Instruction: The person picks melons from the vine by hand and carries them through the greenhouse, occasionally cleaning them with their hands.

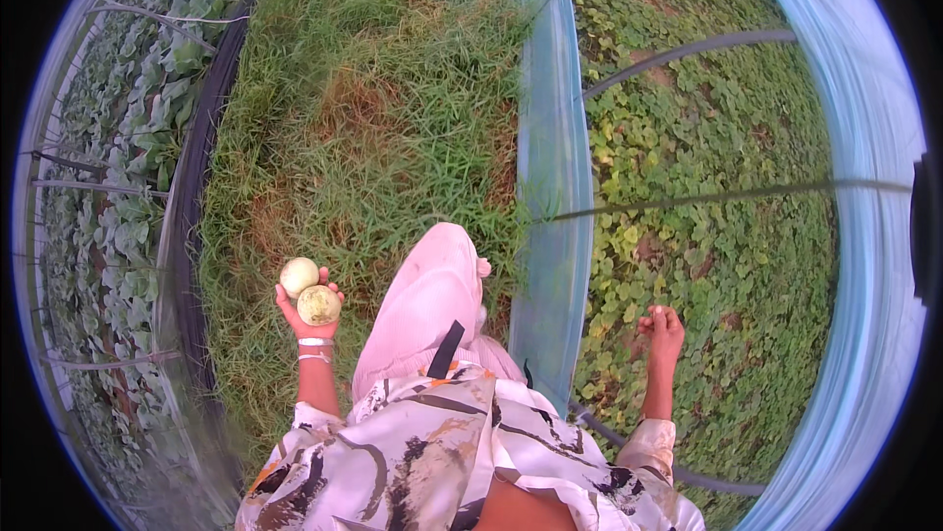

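Observation:
Two round, pale yellow-green melons (300, 277) rest in my left hand (303, 325), its palm turned up and its fingers curled around them. Brown speckles mark the skin of the nearer melon (319, 305). That hand is held out over the grass, left of my pink trousers (427, 295), with white bands around its wrist. On the other side, my right hand (664, 332) hangs over low leafy vines (707, 273). Its fingers are curled in, and no object shows in them.
Tall grass (383, 111) covers the strip before me. A blue plastic sheet (549, 162) runs along its right side, with hoops (685, 56) arching over the vines beyond. Dark netting (202, 155) borders the left side, and broad-leaved plants (125, 244) grow behind it.

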`<state>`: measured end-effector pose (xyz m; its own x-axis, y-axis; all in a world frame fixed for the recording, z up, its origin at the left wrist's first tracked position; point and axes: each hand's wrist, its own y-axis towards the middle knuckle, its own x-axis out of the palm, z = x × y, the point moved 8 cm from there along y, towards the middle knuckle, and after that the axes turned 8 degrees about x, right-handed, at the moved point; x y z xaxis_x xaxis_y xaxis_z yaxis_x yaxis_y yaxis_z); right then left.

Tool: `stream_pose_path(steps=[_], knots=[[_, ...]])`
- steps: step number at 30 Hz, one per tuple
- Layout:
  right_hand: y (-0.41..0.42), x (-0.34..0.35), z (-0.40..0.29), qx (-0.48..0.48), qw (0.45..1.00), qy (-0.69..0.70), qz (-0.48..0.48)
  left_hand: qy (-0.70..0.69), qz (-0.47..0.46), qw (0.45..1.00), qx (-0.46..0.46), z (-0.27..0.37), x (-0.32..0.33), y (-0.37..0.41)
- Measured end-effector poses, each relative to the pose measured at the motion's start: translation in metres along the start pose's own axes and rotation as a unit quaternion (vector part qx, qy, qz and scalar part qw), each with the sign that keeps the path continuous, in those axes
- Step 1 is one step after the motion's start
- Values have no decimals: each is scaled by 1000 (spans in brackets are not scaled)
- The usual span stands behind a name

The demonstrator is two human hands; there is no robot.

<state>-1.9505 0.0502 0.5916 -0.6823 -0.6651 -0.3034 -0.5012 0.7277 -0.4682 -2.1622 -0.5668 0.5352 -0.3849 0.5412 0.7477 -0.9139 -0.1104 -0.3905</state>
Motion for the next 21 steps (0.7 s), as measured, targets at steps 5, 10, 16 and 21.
stream_pose_path(steps=[5, 10, 16, 21], knots=[[100, 109, -109, -48, 997, 4, -53, 17, 23, 999, 22, -14, 46, 125], [236, 231, -184, -78, 990, -62, -102, -4, 9, 999, 48, -46, 122, 284], [361, 335, -271, -9, 993, -45, -110, 16, -11, 999, 35, -46, 241, 399], [412, 407, -366, -20, 991, -22, -130, 9, -26, 992, 121, 32, 305, 455]])
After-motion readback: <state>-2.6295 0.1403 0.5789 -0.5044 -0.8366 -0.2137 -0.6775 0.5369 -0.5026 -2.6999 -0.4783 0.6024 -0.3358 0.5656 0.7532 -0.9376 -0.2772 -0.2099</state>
